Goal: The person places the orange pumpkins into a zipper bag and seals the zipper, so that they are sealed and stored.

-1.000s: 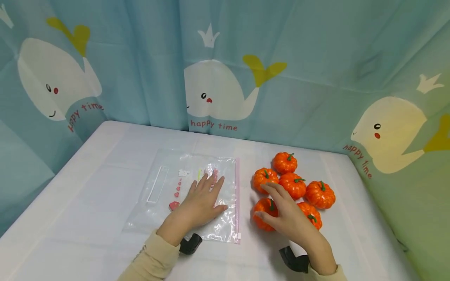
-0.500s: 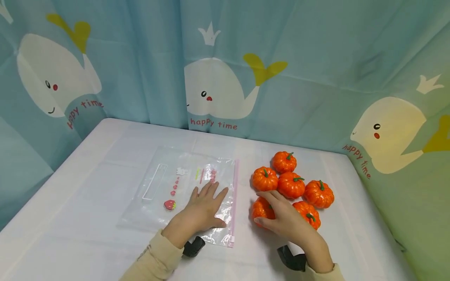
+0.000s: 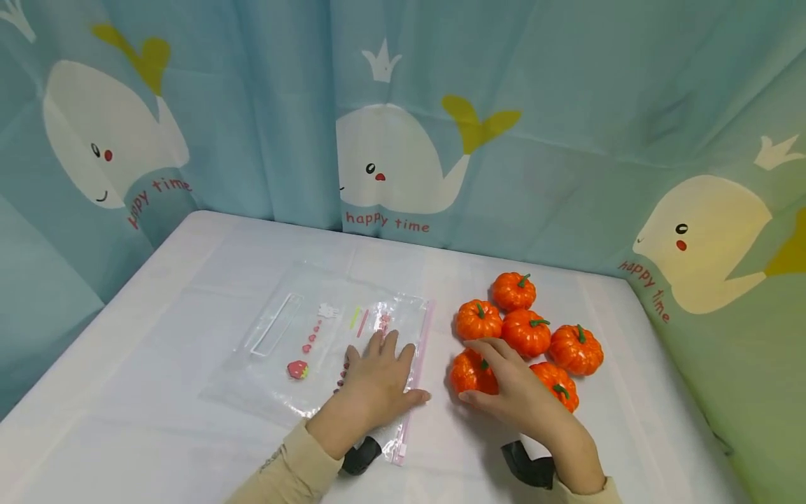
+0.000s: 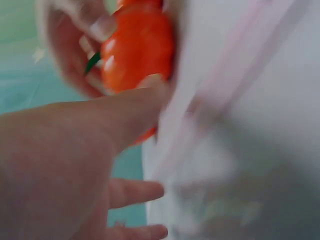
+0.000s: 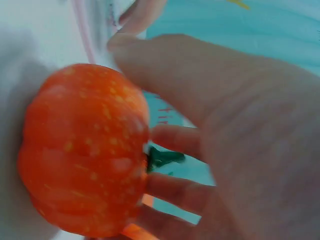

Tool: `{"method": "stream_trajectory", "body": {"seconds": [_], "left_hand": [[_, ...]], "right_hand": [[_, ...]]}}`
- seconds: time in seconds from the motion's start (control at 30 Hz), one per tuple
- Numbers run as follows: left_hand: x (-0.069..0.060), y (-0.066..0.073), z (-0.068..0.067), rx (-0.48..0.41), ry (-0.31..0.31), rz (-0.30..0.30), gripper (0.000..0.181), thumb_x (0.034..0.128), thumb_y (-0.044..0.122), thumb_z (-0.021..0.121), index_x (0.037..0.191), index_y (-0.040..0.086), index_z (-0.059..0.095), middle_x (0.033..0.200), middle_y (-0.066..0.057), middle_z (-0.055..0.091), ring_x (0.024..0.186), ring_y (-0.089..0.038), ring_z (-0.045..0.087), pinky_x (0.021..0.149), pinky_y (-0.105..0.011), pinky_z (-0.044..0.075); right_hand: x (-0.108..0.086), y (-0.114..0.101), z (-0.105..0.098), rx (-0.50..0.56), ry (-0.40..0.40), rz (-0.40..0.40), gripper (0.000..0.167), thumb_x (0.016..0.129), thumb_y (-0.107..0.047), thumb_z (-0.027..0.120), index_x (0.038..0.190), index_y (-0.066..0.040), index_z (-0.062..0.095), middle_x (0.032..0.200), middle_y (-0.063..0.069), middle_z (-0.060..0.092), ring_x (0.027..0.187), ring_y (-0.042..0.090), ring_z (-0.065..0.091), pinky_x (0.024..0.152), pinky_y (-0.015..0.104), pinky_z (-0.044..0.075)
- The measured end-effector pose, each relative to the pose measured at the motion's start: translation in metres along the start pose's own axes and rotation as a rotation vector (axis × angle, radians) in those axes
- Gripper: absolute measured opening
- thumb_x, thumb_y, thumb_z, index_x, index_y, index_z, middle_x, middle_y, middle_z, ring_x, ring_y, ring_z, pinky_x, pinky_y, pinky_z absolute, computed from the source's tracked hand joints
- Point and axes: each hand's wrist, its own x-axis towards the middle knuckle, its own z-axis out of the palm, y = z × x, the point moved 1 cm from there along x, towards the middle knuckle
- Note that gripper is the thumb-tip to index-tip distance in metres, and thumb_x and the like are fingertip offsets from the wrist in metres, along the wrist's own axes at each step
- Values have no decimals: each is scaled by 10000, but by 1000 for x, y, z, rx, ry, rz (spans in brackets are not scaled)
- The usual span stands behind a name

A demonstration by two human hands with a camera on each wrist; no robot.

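My left hand rests with spread fingers on a clear plastic zip bag lying flat on the table. The bag has a pink zip edge on its right side and printed strawberries and hearts. At the right, my right hand stands loosely curved over the front-left orange toy pumpkin, thumb and fingers around its stem side. In the right wrist view this pumpkin sits on the table, with fingers behind it; whether they press on it is unclear. My left thumb points toward that pumpkin.
Several more glossy orange toy pumpkins with green stems cluster behind and right of my right hand, among them the rearmost pumpkin and the rightmost pumpkin. A white-covered table is bordered by whale-print curtains.
My left hand has moved right and nearer me, and the bag has turned and shifted slightly under it. My right hand has lowered slightly over the front-left toy pumpkin.
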Motion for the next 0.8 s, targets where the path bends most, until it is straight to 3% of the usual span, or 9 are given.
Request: {"method": "stream_trajectory", "body": {"seconds": [0.17, 0.47, 0.63, 0.8], "left_hand": [[3, 9, 9, 86, 47, -34, 803, 839, 657, 642, 1406, 111, 481, 1439, -206, 461, 1378, -455, 395, 893, -718, 422], [1, 8, 8, 18, 103, -43, 452, 862, 338, 681, 1198, 53, 576, 1199, -156, 561, 1237, -395, 475, 827, -703, 444], [2, 9, 8, 0, 136, -25, 343, 866, 300, 701, 1072, 46, 600, 1045, -131, 559, 1110, -378, 493, 797, -714, 454], [3, 12, 11, 23, 173, -40, 341, 854, 319, 717, 1045, 57, 609, 1015, -116, 575, 1069, -356, 510, 772, -690, 469]], "right_hand": [[-2, 0, -3, -13, -20, -38, 660, 793, -193, 830, 1382, -126, 539, 1332, 52, 527, 1221, 264, 544, 996, 501, 512], [-1, -1, 0, 3, -3, -44, 653, 805, -162, 822, 1386, -130, 526, 1326, 53, 525, 1156, 231, 584, 985, 467, 523], [0, -2, 0, 15, 6, -41, 650, 810, -197, 822, 1386, -138, 527, 1326, 48, 527, 1170, 238, 578, 994, 482, 514], [-1, -1, 1, 16, -9, -44, 664, 807, -173, 823, 1396, -143, 519, 1341, 58, 515, 1191, 252, 570, 994, 486, 514]]}}
